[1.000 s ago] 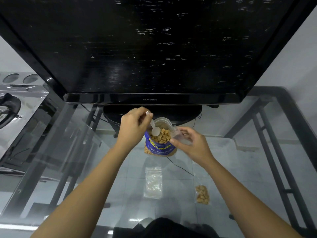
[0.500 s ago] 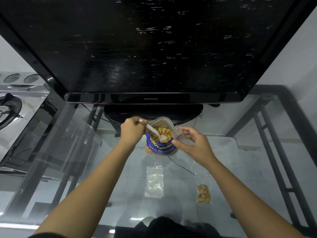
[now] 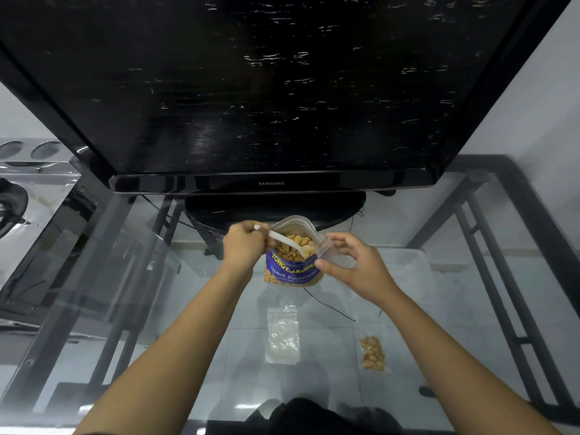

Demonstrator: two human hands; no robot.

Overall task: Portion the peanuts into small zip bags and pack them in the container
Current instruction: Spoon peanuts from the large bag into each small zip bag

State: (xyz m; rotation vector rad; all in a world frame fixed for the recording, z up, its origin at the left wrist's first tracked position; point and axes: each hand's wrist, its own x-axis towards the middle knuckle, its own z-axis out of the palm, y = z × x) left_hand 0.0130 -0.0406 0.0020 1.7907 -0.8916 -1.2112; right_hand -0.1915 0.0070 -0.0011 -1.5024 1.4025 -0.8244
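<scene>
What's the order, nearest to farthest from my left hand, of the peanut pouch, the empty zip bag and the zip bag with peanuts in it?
1. Peanut pouch, just right of the left hand.
2. Empty zip bag, flat on the glass table, centre.
3. Filled zip bag, farther right on the glass.

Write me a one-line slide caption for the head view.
Left hand dips a white spoon into the open peanut bag while right hand holds a small zip bag beside it.
</scene>
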